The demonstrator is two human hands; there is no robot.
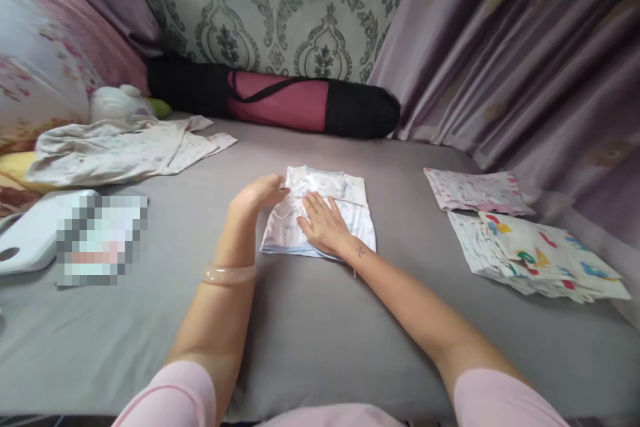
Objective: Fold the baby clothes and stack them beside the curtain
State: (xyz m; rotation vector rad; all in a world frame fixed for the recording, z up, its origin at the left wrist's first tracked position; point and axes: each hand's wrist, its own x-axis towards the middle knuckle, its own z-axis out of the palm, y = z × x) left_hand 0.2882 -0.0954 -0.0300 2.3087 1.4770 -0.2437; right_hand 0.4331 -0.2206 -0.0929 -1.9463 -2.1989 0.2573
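Observation:
A small white baby garment (345, 203) with pale blue trim lies partly folded in the middle of a grey sheet (310, 320). My right hand (323, 223) rests flat on it, fingers stretched out. My left hand (260, 192) is at the garment's left edge, its fingers curled round the cloth there. A pale bangle (229, 273) sits on my left wrist.
Folded printed clothes lie at the right: a pink-patterned one (475, 190) and a stack with bright shapes (535, 253). Unfolded cream clothes (120, 150) are heaped at the back left beside a white soft toy (117, 101). A black and pink bag (290, 103) lies along the wall. Curtains (525, 47) hang on the right.

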